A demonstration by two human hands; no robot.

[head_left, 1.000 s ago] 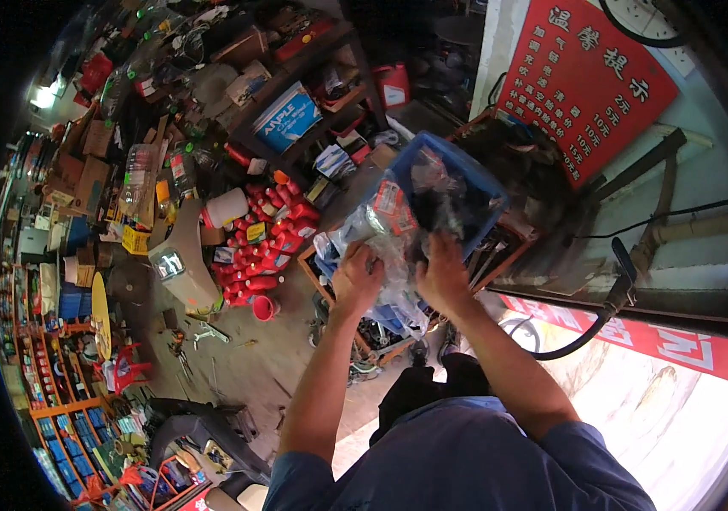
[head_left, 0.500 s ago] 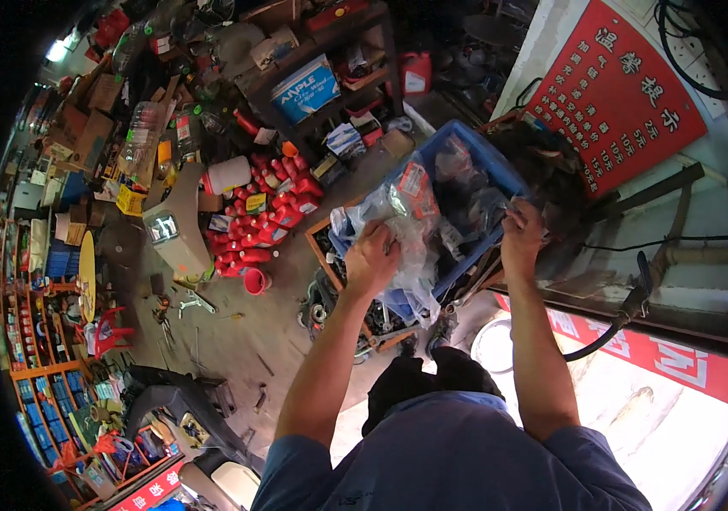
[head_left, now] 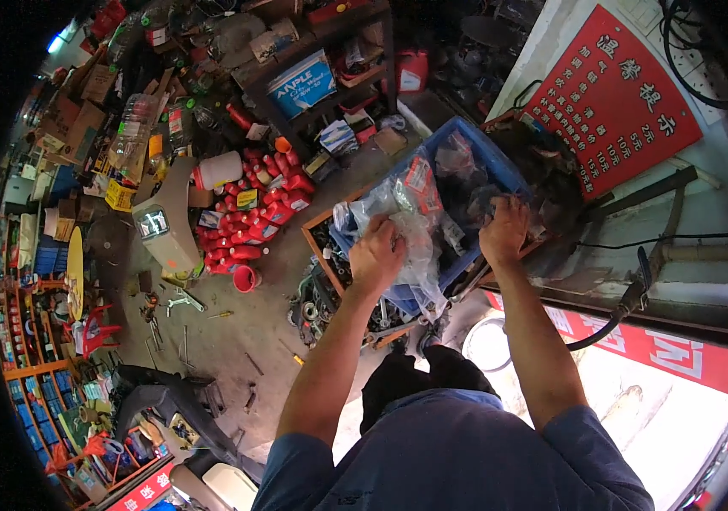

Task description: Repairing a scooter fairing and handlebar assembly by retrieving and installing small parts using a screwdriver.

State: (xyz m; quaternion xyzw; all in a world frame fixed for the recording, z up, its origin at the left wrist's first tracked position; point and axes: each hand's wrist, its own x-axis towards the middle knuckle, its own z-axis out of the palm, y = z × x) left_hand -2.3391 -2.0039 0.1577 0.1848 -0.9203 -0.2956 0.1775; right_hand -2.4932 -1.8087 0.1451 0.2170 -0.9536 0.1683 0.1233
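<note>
A blue plastic bin [head_left: 509, 162] stands in front of me, filled with crumpled clear plastic bags [head_left: 419, 247]. One bag with an orange-red printed patch [head_left: 422, 185] lies on top near the middle. My left hand [head_left: 378, 254] is closed on clear plastic at the bin's near left side, and some of the plastic hangs over the near rim. Over the bin's right side, my right hand [head_left: 504, 230] has its fingers bent down among the bags. Whatever is between those fingers is hidden.
An orange-edged crate of metal parts [head_left: 323, 264] sits under and beside the bin. Red bottles [head_left: 257, 204] and a red cup [head_left: 245, 278] are to the left. A wrench [head_left: 183, 300] lies on the floor. A red sign [head_left: 611, 102] and a black hose [head_left: 607, 330] are to the right.
My right hand has moved left from the bin's right rim, in over the bags. My left hand has shifted slightly and still holds the plastic.
</note>
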